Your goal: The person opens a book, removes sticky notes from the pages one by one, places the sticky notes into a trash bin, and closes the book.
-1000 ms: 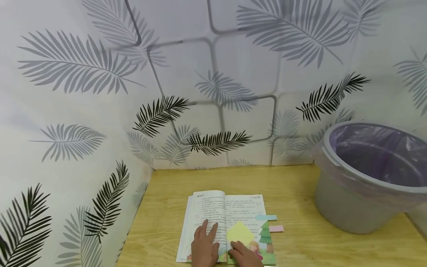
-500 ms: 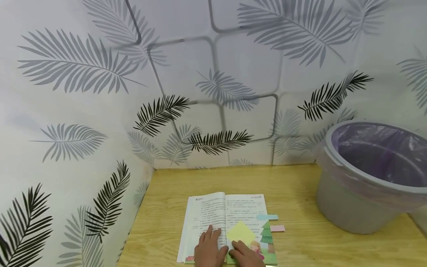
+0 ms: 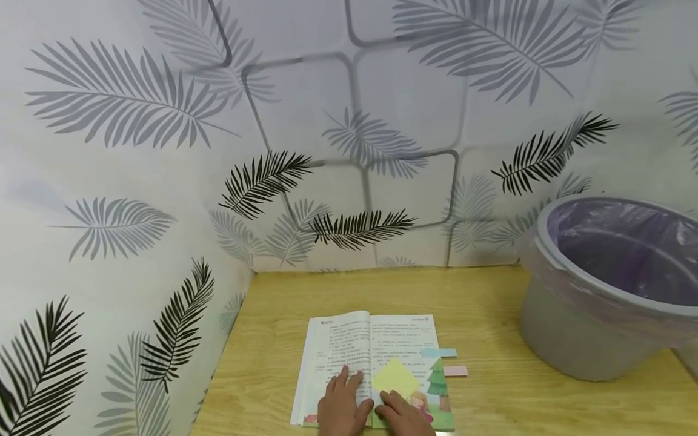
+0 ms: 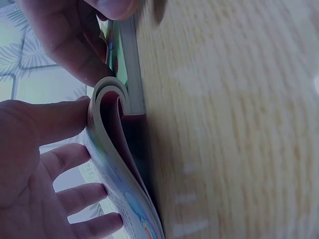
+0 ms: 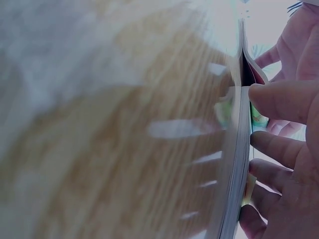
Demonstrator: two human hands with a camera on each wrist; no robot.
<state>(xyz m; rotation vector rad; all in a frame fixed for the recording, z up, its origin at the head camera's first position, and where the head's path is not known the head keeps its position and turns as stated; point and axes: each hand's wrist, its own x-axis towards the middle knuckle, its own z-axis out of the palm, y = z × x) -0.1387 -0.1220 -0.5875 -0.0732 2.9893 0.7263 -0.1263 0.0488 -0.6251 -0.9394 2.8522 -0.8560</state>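
Sitting farther right than a second ago, the left hand [image 3: 342, 407] lies fingers extended beside the fold [image 3: 371, 354] of the open book [image 3: 339, 339], lower centre; the right hand [image 3: 405, 418] rests unclenched by the yellow sticky note [image 3: 395, 378], seemingly steadying it.

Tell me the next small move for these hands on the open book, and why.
I'd probably press the left pages flatter beside the gutter with the left hand: it rests on them, yet they arch up off the table there, while the right hand rests on the right page.
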